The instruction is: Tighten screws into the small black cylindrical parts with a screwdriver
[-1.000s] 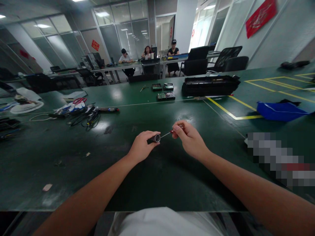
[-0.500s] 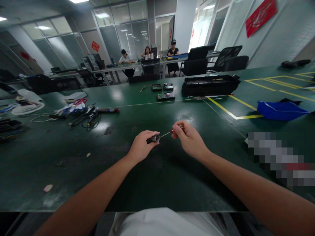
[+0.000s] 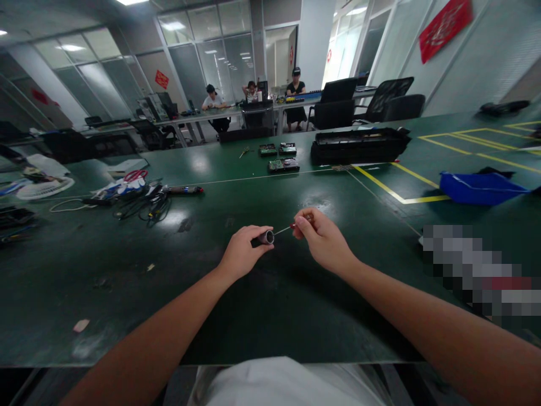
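Note:
My left hand [image 3: 243,250] is closed round a small dark cylinder [image 3: 265,237] whose open metal end points right. My right hand [image 3: 322,237] pinches a thin screwdriver [image 3: 287,228] with a reddish handle; its metal shaft reaches left into the cylinder's end. Both hands hover just above the dark green table [image 3: 262,293], near its middle.
A long black casing [image 3: 359,148] and several circuit boards [image 3: 282,158] lie farther back. Cables, tools and red scissors [image 3: 139,189] are at the left, a blue bag [image 3: 479,188] at the right. Yellow tape lines mark the table. Three people sit at a far desk [image 3: 253,96].
Hardly anything differs; the view has shifted slightly and both hands hold the same pose with the screwdriver tip in the cylinder.

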`<state>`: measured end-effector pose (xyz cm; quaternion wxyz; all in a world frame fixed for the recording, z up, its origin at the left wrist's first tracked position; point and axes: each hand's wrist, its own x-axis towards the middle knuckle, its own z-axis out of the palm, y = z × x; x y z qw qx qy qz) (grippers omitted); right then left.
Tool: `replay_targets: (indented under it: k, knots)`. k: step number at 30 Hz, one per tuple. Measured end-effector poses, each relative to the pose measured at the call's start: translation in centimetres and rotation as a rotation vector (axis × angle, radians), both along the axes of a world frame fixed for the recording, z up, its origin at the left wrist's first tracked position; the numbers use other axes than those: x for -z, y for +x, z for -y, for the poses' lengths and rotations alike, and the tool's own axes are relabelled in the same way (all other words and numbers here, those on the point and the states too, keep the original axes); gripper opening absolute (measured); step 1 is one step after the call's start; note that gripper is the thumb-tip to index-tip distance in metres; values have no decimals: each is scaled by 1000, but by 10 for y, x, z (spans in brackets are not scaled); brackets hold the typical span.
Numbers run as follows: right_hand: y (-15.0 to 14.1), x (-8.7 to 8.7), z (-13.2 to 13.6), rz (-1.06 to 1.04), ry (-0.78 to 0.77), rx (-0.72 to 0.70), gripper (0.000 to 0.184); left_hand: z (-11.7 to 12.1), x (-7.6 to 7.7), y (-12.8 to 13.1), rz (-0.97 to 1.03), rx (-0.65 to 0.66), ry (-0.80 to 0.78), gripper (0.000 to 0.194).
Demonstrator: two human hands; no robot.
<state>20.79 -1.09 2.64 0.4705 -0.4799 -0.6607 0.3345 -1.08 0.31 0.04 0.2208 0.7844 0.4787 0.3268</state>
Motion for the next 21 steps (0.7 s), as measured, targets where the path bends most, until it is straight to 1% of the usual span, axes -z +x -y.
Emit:
replay_targets:
  k: [2, 7, 9, 14, 21]
  knots:
    - [2, -1, 2, 11, 27, 24, 24, 0, 0, 0, -6, -7, -13, 44]
    - [8, -7, 5, 91, 149, 115, 23, -1, 2, -1, -1, -14, -35, 44]
    - [9, -8, 7, 95, 183, 110, 22, -1, 3, -2, 0, -9, -34, 45]
    - [8, -9, 10, 118, 203, 33, 20, 0, 4, -2, -7, -1, -38, 45]
    - [6, -14, 11, 237, 224, 55, 18, 0, 2, 0, -2, 11, -44, 44]
